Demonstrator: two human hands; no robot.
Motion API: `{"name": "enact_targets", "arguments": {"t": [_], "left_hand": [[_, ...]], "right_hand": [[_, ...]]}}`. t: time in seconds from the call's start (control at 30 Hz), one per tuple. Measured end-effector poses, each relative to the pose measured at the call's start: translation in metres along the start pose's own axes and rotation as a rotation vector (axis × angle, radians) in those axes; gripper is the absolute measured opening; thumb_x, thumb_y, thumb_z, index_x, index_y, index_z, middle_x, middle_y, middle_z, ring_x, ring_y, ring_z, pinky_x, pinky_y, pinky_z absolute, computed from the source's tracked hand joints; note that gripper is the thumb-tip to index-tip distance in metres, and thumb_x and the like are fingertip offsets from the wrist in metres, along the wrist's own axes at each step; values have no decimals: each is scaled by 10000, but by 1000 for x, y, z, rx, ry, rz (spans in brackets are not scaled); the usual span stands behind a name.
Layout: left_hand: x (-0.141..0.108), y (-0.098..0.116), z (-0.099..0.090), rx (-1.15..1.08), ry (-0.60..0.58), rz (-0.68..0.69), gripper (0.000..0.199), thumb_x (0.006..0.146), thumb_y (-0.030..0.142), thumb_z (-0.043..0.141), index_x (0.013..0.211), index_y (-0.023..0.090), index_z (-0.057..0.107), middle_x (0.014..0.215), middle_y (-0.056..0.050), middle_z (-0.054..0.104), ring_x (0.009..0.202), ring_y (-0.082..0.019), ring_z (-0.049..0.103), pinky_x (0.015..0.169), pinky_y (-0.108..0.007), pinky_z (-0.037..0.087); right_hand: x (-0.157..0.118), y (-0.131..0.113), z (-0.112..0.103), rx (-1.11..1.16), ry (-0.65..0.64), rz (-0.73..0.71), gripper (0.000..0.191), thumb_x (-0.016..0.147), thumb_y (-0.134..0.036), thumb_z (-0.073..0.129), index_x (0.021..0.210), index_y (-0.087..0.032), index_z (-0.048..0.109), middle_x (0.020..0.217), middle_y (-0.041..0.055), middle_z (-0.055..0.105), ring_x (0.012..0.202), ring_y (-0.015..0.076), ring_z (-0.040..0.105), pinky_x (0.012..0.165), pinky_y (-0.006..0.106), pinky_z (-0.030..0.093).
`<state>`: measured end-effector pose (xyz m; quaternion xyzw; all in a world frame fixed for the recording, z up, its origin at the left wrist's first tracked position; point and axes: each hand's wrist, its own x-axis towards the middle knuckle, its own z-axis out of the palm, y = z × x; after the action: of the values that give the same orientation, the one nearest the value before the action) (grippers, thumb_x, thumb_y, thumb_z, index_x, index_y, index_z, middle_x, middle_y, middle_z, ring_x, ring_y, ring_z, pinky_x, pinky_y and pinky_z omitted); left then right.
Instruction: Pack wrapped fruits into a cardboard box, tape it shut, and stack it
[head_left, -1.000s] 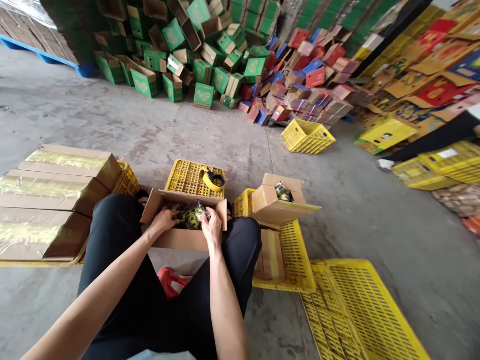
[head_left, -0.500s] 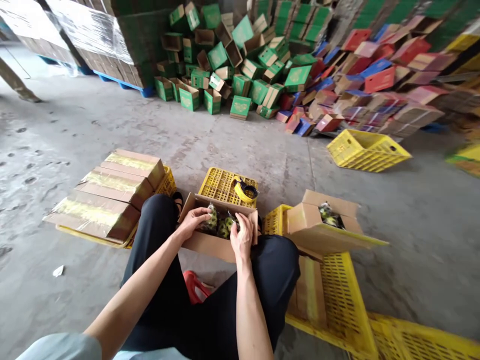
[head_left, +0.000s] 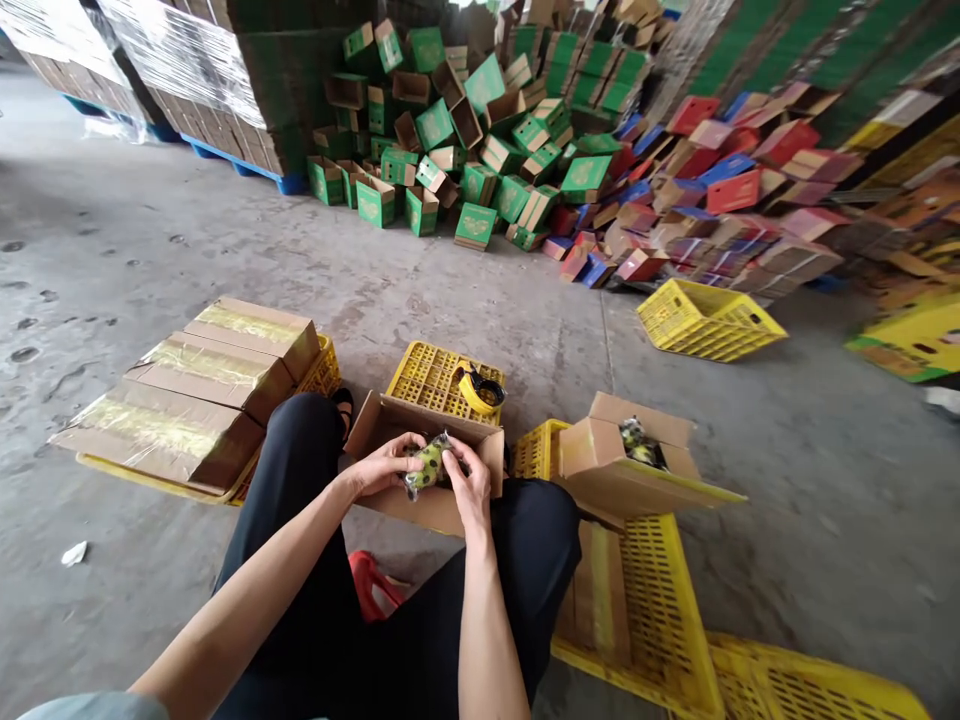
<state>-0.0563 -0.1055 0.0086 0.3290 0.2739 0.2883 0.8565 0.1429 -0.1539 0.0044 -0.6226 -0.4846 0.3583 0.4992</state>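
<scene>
The left hand (head_left: 386,466) and right hand (head_left: 470,478) pinch opposite ends of a plastic-wrapped bundle (head_left: 429,465) over the open carton (head_left: 427,513). A light, even grip should spare the thin wrap. Beyond, a tape dispenser (head_left: 480,394) rests on a yellow crate (head_left: 420,370).

open carton (head_left: 411,507): enter from above, walls block you sideways
left knee (head_left: 304,430), right knee (head_left: 541,510): flank carton, block you low
yellow crate (head_left: 414,374): just beyond, yellow-black ring (head_left: 478,394) on top
flapped carton (head_left: 592,450): to your right, flap juts out
</scene>
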Motion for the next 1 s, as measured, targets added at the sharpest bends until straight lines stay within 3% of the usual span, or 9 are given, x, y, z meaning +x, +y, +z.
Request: {"name": "enact_targets", "arguments": {"t": [0.17, 0.3, 0.43, 0.6, 0.73, 0.87, 1.0], "left_hand": [[3, -7, -4, -3, 153, 34, 709, 670, 351, 968, 1252, 203, 592, 1217, -111, 680, 943, -217, 736, 798, -335, 596], [7, -9, -8, -58, 242, 84, 786, 638, 345, 990, 1305, 185, 607, 1263, -135, 691, 1002, -230, 731, 866, -335, 592], [9, -11, -10, -21, 212, 51, 635, 646, 399, 983, 1150, 118, 720, 1171, -153, 744, 996, -235, 735, 904, -314, 574], [5, -9, -9, -14, 188, 26, 521, 705, 433, 947, 1067, 108, 761, 1069, -141, 774, 891, -193, 735, 829, -270, 582], [2, -9, -8, -9, 203, 22, 498, 729, 422, 932, 1105, 146, 756, 1073, -111, 775, 864, -190, 736, 773, -275, 603], [2, -13, -9, -28, 261, 64, 459, 716, 427, 934, 1026, 134, 764, 938, -81, 779, 739, -166, 723, 704, -263, 599], [3, -16, -8, -33, 273, 96, 471, 722, 425, 929, 1044, 125, 762, 930, -83, 783, 726, -169, 728, 684, -257, 598]], "right_hand": [[0, -1, -6, 164, 19, 56, 480, 843, -517, 739, 1240, -247, 756, 1214, 83, 779, 1131, 295, 715, 1001, 436, 566], [-2, -1, -6, 184, 34, 55, 386, 850, -539, 719, 1071, -229, 787, 1057, 73, 805, 1007, 275, 738, 907, 394, 594], [-2, -1, -6, 130, 64, 60, 347, 853, -529, 713, 979, -210, 766, 920, 56, 787, 868, 237, 720, 805, 334, 579], [-1, 0, -7, 101, 67, 76, 361, 859, -558, 669, 891, -207, 746, 804, 32, 750, 728, 199, 681, 683, 290, 545], [-7, -4, -7, 66, 53, 49, 347, 893, -548, 642, 896, -215, 741, 832, 18, 744, 775, 191, 675, 698, 270, 531], [-12, -8, -6, -35, 25, -7, 345, 939, -540, 580, 915, -232, 734, 884, 12, 747, 850, 194, 674, 751, 264, 532], [-13, -10, -6, -82, 85, -16, 355, 950, -528, 554, 843, -225, 707, 855, 20, 742, 823, 197, 670, 748, 271, 528]]}}
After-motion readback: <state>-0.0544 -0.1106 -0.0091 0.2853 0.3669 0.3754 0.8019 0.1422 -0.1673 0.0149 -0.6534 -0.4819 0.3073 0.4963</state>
